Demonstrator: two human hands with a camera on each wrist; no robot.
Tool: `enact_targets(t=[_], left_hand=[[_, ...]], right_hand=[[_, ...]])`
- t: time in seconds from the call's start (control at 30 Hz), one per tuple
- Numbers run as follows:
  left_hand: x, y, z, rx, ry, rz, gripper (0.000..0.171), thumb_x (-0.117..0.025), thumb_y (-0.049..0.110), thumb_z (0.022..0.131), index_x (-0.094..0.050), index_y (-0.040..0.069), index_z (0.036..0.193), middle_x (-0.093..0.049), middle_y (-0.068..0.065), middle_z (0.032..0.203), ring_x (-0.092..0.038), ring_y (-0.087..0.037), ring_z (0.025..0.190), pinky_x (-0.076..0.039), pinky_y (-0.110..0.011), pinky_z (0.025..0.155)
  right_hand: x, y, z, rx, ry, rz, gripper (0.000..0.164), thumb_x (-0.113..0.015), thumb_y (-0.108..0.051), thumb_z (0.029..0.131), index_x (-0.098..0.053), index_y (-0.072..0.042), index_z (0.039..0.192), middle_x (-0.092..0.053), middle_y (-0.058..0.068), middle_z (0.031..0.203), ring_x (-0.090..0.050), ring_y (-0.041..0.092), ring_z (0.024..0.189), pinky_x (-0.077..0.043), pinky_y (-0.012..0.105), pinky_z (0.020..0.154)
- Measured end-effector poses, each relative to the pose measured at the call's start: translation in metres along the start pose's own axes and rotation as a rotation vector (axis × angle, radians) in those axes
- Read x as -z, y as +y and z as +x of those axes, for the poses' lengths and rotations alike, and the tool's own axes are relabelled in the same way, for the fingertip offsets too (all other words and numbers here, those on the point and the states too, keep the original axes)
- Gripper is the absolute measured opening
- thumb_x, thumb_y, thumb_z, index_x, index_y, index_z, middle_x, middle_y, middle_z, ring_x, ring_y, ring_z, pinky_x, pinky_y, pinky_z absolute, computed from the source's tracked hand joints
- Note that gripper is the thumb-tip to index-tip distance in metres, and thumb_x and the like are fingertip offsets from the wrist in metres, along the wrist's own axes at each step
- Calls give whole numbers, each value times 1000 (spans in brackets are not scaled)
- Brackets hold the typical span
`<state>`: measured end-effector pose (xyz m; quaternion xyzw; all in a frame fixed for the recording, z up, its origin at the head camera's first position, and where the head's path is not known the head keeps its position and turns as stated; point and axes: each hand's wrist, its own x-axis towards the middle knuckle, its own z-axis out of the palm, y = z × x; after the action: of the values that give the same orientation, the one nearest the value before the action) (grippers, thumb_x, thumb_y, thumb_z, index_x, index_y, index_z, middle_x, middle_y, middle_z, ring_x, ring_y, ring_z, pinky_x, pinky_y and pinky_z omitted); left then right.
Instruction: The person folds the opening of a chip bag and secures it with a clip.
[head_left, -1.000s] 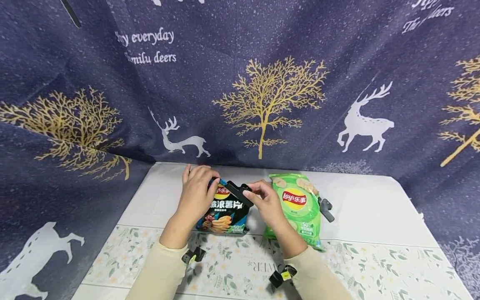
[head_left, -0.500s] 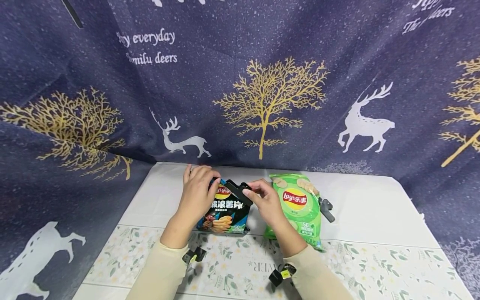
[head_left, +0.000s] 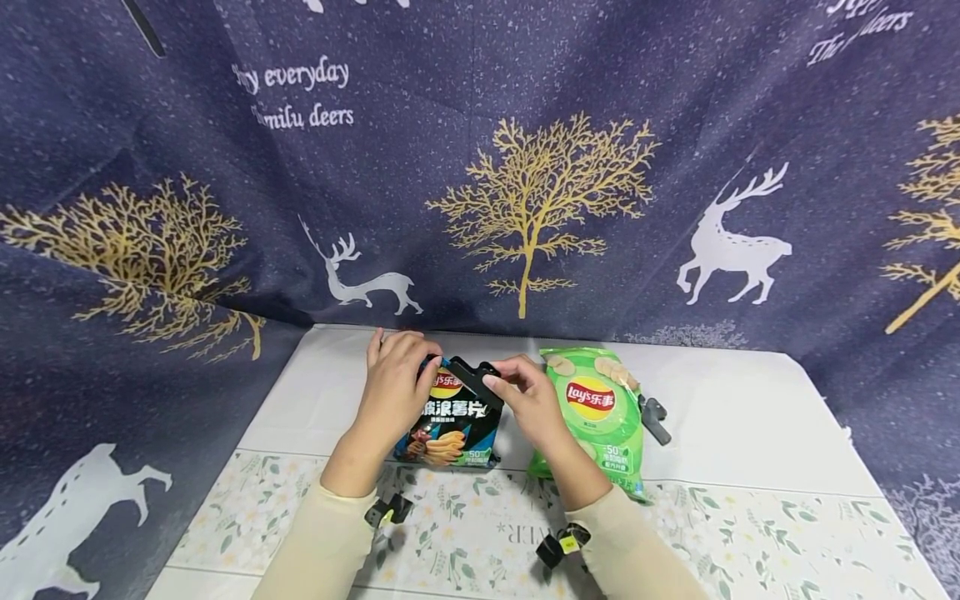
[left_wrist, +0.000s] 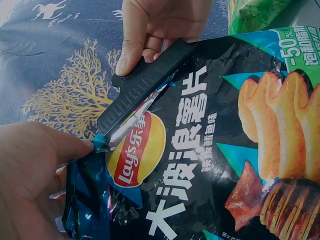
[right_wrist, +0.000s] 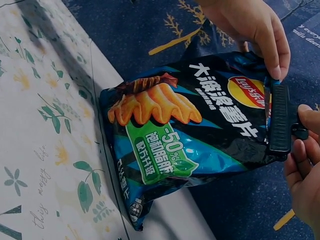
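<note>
A black bag of Lay's chips (head_left: 442, 433) stands on the table between the hands, its top edge folded. My left hand (head_left: 397, 383) pinches the bag's top left corner between thumb and fingers. In the left wrist view, a black bag clip (left_wrist: 145, 90) lies along the top edge, beside the Lay's logo. My right hand (head_left: 531, 402) grips the handle of that clip, thumb on the near side and fingers behind. The right wrist view shows the clip across the bag's top, close to the left fingertips (right_wrist: 276, 73).
A green bag of Lay's chips (head_left: 592, 417) lies to the right of the right hand. Another dark clip (head_left: 655, 419) rests against its right side. The white table with a floral band (head_left: 750, 517) ends at a dark blue curtain (head_left: 465, 275) behind.
The clip and my right hand have shifted very slightly up and left along the bag's top edge. My left hand keeps its place on the corner.
</note>
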<state>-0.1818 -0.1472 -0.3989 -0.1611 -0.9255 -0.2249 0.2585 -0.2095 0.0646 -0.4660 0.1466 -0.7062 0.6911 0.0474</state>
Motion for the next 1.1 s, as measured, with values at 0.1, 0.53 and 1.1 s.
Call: enact_targets(t=[0.1,0.53,1.1], left_hand=[[0,0,0,-2,4,-4,10,-65,17,100,-72,11,104,-70,-8,111,-55,-32,124,-16,-65,122],[-2,-1,0,-6,13,-2,11,-64,17,100,-72,11,104,-70,-8,110,-56,-32,123,-16,-64,121],[-2,-1,0,0,4,4,12,-64,17,100,-72,11,105,-70,-8,112,-56,-32,123,-17,-64,121]], right_hand=[[0,1,1,9,-1,2,20,-75,-12,91,-73,-1,107,-65,20,104,-62,11,90,-50,23,80],[-1,1,1,-10,-7,8,21,-75,-13,91,-73,-2,109,-65,19,107,-62,13,91,-51,23,82],[-5,-1,3,14,-5,-1,22,-76,-14,91,-73,-2,108,-65,18,105,-62,14,91,-50,24,84]])
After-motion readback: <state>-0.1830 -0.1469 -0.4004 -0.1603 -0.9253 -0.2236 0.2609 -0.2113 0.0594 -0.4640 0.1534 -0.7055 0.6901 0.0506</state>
